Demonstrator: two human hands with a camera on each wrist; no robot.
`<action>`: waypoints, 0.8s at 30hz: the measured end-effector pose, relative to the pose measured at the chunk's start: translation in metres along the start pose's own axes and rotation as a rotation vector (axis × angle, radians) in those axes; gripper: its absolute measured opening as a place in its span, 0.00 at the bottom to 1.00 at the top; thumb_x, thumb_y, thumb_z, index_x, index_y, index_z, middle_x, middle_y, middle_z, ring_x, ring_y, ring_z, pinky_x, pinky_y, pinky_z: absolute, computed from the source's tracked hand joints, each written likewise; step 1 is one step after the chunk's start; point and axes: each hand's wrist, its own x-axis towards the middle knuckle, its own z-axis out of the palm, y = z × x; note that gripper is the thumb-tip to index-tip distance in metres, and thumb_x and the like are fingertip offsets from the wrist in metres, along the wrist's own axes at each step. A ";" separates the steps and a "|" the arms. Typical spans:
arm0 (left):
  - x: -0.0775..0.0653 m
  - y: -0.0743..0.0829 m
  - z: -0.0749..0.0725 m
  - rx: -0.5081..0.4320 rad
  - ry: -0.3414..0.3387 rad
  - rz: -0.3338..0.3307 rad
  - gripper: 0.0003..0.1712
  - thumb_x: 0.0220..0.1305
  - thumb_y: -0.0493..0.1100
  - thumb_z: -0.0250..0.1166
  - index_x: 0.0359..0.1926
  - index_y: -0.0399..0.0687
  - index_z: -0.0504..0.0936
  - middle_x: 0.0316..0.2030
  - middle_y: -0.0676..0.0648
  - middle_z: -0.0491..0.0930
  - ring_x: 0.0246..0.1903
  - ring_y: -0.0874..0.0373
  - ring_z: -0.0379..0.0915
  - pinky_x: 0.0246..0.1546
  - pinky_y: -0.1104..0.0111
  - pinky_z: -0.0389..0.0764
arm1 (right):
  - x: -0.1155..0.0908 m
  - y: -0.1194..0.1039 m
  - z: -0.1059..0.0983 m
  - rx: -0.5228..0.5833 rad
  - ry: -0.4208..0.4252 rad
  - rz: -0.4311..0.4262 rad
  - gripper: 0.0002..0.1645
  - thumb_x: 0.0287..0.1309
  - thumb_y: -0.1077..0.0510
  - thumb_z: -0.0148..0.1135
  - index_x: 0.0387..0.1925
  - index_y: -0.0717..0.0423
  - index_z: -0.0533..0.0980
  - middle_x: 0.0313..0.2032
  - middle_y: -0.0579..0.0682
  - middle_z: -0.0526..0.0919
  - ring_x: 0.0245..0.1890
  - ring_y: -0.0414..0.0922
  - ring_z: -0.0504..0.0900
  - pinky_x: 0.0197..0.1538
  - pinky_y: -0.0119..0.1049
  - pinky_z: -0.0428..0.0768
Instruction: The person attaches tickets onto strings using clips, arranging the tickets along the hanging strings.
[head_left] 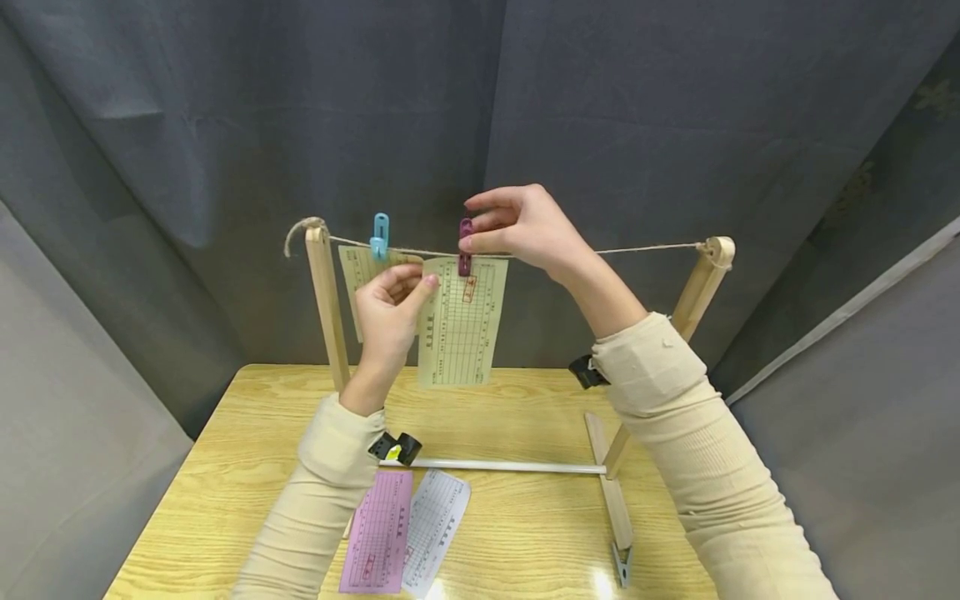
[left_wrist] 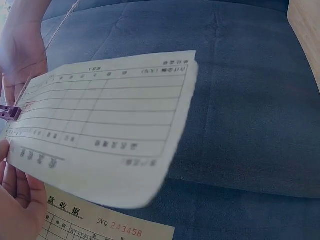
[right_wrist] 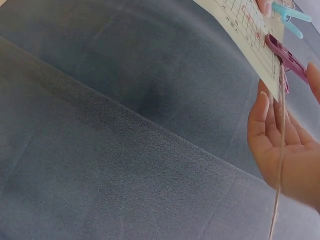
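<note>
My left hand (head_left: 390,312) pinches the upper left edge of a pale yellow receipt slip (head_left: 465,333), thumb in front. The slip hangs at a twine line (head_left: 645,248), its top under a purple clothespin (head_left: 466,265). At that clothespin is my right hand (head_left: 536,233), thumb against it and fingers curled behind its upper end. Left of this, a light blue clothespin (head_left: 380,233) holds another yellow slip (head_left: 358,265) on the line, partly hidden by my left hand. In the left wrist view the front slip (left_wrist: 100,115) bends outward from the purple clothespin (left_wrist: 9,113).
Wooden posts (head_left: 327,308) carry the twine at both ends, joined low by a white rod (head_left: 510,466). A pink slip (head_left: 382,533) and a white slip (head_left: 438,525) lie on the wooden table (head_left: 525,533). A metal clip (head_left: 622,565) sits at the right foot.
</note>
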 end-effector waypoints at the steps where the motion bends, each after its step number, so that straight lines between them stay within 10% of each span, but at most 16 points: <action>1: 0.000 0.000 0.000 -0.001 0.001 0.000 0.09 0.51 0.27 0.64 0.32 0.21 0.76 0.25 0.46 0.80 0.25 0.64 0.75 0.30 0.75 0.77 | -0.001 0.000 0.000 0.015 0.003 -0.007 0.30 0.45 0.63 0.69 0.53 0.61 0.72 0.39 0.56 0.82 0.37 0.43 0.81 0.45 0.36 0.77; 24: -0.018 -0.002 -0.020 0.159 -0.077 0.071 0.11 0.52 0.29 0.65 0.37 0.26 0.78 0.29 0.34 0.79 0.28 0.64 0.75 0.31 0.75 0.76 | -0.041 0.020 -0.013 0.244 0.224 -0.208 0.23 0.48 0.70 0.64 0.50 0.68 0.73 0.32 0.44 0.83 0.35 0.41 0.80 0.40 0.30 0.77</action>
